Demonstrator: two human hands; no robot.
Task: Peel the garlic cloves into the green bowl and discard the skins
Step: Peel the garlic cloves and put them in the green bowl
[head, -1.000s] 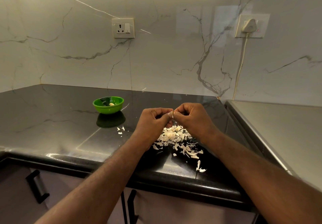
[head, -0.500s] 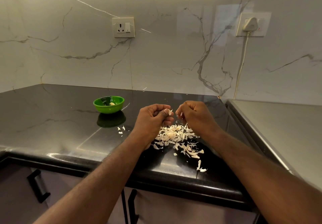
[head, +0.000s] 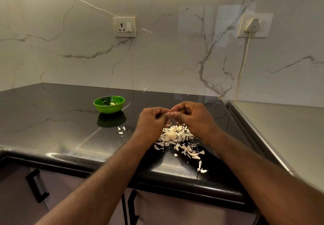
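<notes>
Black surface [head: 52, 119], carrying everything; the green bowl [head: 109, 104] serves as landmark. My hands work together to the right of the bowl and nearer me: left hand [head: 152, 121] and right hand [head: 192, 118] meet at the fingertips, pinched on a small pale garlic clove [head: 172, 114] held in the air, above the surface. Skin pile [head: 177, 135], directly beneath my hands, right of the bowl; a few stray flakes [head: 121, 129] lie just in front of the bowl. One pale clove [head: 112, 103] shows inside the bowl. Risks, as I judge them: the bowl stands well apart from my hands, so a slippery peeled clove could drop into the pile and be lost among skins; light flakes near the front edge may drift off.
</notes>
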